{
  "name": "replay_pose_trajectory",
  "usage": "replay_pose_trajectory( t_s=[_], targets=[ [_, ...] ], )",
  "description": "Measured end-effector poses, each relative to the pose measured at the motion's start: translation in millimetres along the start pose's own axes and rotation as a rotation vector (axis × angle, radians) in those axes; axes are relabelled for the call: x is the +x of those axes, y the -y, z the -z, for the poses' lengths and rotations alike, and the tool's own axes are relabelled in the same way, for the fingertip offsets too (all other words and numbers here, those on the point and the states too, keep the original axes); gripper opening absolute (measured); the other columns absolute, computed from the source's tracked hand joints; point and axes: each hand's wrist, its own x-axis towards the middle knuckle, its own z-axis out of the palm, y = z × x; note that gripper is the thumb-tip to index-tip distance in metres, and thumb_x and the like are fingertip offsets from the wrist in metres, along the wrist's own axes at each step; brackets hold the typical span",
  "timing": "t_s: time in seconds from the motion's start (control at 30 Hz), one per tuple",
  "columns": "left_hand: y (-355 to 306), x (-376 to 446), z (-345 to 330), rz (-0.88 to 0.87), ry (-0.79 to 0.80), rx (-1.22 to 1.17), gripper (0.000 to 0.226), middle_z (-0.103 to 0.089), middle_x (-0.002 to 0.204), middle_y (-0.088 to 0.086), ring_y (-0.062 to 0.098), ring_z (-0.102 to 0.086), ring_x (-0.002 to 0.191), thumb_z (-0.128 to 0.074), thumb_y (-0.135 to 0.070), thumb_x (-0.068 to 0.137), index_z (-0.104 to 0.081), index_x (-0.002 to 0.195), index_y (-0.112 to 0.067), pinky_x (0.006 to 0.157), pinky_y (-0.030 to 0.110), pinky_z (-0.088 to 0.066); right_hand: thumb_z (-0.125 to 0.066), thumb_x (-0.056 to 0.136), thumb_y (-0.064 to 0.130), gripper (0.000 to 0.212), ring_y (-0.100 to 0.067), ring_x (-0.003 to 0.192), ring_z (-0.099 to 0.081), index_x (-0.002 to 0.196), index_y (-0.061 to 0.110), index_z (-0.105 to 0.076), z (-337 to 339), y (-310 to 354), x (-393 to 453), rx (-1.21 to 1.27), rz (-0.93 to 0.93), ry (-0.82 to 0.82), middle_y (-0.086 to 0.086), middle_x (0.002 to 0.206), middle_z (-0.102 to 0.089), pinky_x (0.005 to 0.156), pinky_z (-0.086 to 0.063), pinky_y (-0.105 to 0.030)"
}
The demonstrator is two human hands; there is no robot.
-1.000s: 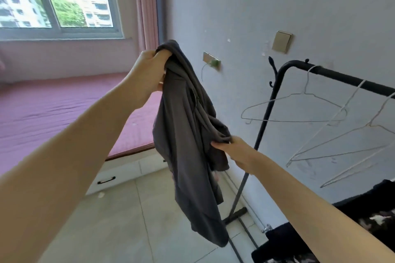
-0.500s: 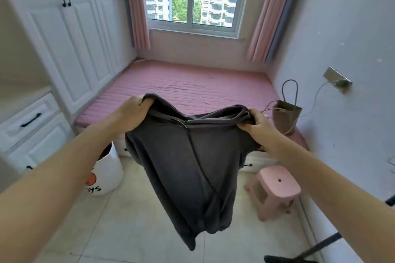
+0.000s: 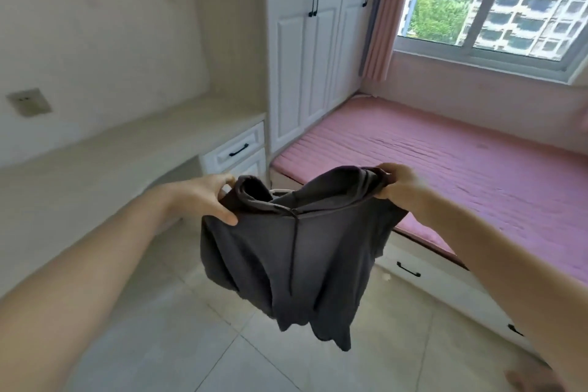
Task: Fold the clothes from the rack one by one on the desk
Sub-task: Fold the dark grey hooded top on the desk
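Both hands grasp a dark grey, soft-knit hooded sweatshirt (image 3: 296, 251) by its top edge, held in the air above the floor.

The left hand (image 3: 203, 197) pinches the bunched fabric beside the rolled hood opening, thumb on the front; the right hand (image 3: 397, 183) has its fingers curled round the gathered fabric at the opposite end. The garment hangs limp in loose vertical folds, a thin drawcord trailing down its front, lower hem ragged in outline. Below lies a pale glossy tiled floor (image 3: 197, 344). To the left stands a smooth cream worktop (image 3: 105, 156), apart from the garment, with panelled white drawers bearing black bar handles. Behind are tall white panelled wardrobe doors (image 3: 305, 41). To the right is a pink ribbed quilted window-seat cushion (image 3: 445, 153) under a white-framed window (image 3: 490, 6), with a pleated pink curtain (image 3: 388, 16).
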Motion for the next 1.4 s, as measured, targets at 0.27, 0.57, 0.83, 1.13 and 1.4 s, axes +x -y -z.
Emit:
replay_pose_trajectory(
  t_s=[0.27,0.57,0.83,1.13,1.4],
  targets=[
    [113.2,-55.8,63.9,0.249,-0.400,-0.038,0.067,-0.066,0.106,0.001,0.019,-0.064,0.100,-0.089,-0.026,0.052,-0.060,0.112,-0.012,0.091,0.039,-0.052,-0.053,0.075,-0.014,0.036,-0.024,0.081,-0.057,0.093,0.014,-0.066,-124.2,108.4,80.7,0.051,0.208,0.313,-0.010,0.084,-0.064,0.069,-0.044,-0.030],
    [187.9,-126.5,72.8,0.591,-0.528,-0.302,0.022,-0.075,0.087,-0.003,0.014,-0.070,0.090,-0.085,-0.025,0.070,-0.075,0.085,-0.014,0.079,0.026,-0.051,-0.053,0.075,-0.021,0.040,-0.020,0.083,-0.058,0.089,0.015,-0.065,-243.9,207.7,148.3,-0.045,0.570,0.705,-0.004,0.081,-0.064,0.075,-0.044,-0.029],
    [198.8,-178.0,46.7,0.477,-0.948,-0.811,0.031,-0.071,0.114,-0.004,0.014,-0.067,0.106,-0.066,-0.020,0.090,-0.063,0.121,-0.019,0.094,0.032,-0.049,-0.045,0.077,-0.021,0.057,-0.024,0.101,-0.061,0.112,0.019,-0.064,-318.9,292.6,166.4,0.084,0.687,1.037,-0.006,0.102,-0.071,0.081,-0.046,-0.034],
    [235.9,-233.3,66.0,0.547,-1.342,-0.804,0.054,-0.066,0.117,0.004,0.017,-0.064,0.107,-0.069,-0.003,0.085,-0.051,0.130,-0.029,0.089,0.033,-0.051,-0.038,0.073,-0.026,0.079,-0.020,0.114,-0.058,0.115,0.037,-0.060,-402.2,358.8,153.8,0.122,0.792,1.268,0.004,0.116,-0.066,0.096,-0.047,-0.041],
    [325.0,-265.9,131.8,0.628,-1.323,-0.283,0.083,-0.034,0.147,-0.018,0.001,-0.033,0.136,-0.055,0.008,0.088,-0.023,0.145,-0.043,0.113,0.022,-0.025,-0.040,0.084,-0.015,0.071,-0.017,0.111,-0.058,0.137,0.032,-0.047,-509.4,446.4,144.0,-0.028,1.094,1.167,0.006,0.135,-0.051,0.086,-0.049,-0.027]
  ],
)
